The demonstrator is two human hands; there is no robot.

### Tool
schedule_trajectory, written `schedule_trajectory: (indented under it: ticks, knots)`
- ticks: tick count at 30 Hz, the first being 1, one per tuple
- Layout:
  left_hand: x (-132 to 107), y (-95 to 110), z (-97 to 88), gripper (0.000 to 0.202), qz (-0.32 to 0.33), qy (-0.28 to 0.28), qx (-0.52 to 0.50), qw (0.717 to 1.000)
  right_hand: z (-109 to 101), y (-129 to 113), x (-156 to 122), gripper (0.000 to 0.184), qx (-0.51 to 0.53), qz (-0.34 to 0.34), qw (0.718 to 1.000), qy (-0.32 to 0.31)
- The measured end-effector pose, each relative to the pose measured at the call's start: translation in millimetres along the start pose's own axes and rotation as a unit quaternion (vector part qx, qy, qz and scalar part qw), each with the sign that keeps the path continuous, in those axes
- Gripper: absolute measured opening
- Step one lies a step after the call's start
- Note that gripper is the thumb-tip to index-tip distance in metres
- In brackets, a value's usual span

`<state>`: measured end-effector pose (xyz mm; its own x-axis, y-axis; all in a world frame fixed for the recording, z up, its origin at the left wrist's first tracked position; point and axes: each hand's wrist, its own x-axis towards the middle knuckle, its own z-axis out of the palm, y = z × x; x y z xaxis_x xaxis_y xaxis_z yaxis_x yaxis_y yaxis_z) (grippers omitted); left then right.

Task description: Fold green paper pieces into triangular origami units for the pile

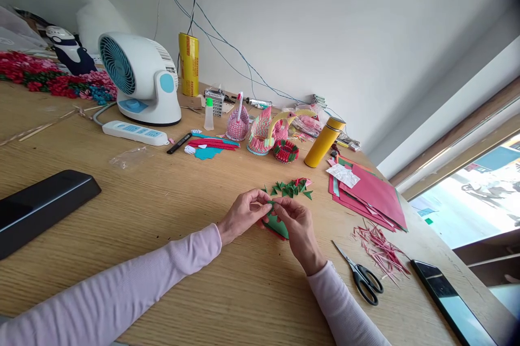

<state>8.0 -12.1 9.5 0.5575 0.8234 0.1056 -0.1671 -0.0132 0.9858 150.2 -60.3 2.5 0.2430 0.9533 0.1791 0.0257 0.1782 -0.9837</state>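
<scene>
Both hands meet near the middle of the table, pinching one small green piece of paper (271, 205) between their fingertips. My left hand (246, 209) comes in from the left, its thumb and forefinger closed on the paper. From the right, my right hand (296, 227) grips the same piece, its fingers pressed together. Fingertips cover most of the piece, so its fold cannot be made out. Below it lies a stack of green paper (277, 227) with a red edge, partly hidden by the hands. Just beyond sits a pile of folded green paper triangles (290, 189).
Scissors (361, 275) and thin red paper strips (379, 248) lie at right, near a phone (450, 302). Red paper sheets (374, 194) and a yellow cylinder (325, 142) stand farther back. Folded-paper swans (260, 132), a fan (140, 78) and a power strip (134, 133) line the back.
</scene>
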Motion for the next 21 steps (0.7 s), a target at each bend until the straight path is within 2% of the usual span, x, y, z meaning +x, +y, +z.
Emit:
schedule_trajectory:
  ticks: [6,12,18,21]
  knots:
    - [1.1,-4.0,-3.2,0.024,0.031,-0.019,0.022,0.999,2.7,-3.3,-2.2,0.020,0.012,0.005,1.000,0.000]
    - [0.2,-0.4,-3.0,0.023,0.029,-0.023,0.030,0.999,2.6,-1.7,-2.0,0.011,0.031,0.008,0.999,-0.002]
    - [-1.3,5.4,-2.4,0.013,-0.014,-0.009,0.031,0.999,1.1,-1.6,-1.2,0.008,0.018,0.012,1.000,0.001]
    - [-1.5,6.5,-3.4,0.009,-0.035,-0.016,-0.007,0.999,0.3,-1.8,-0.8,0.007,0.004,0.004,1.000,-0.004]
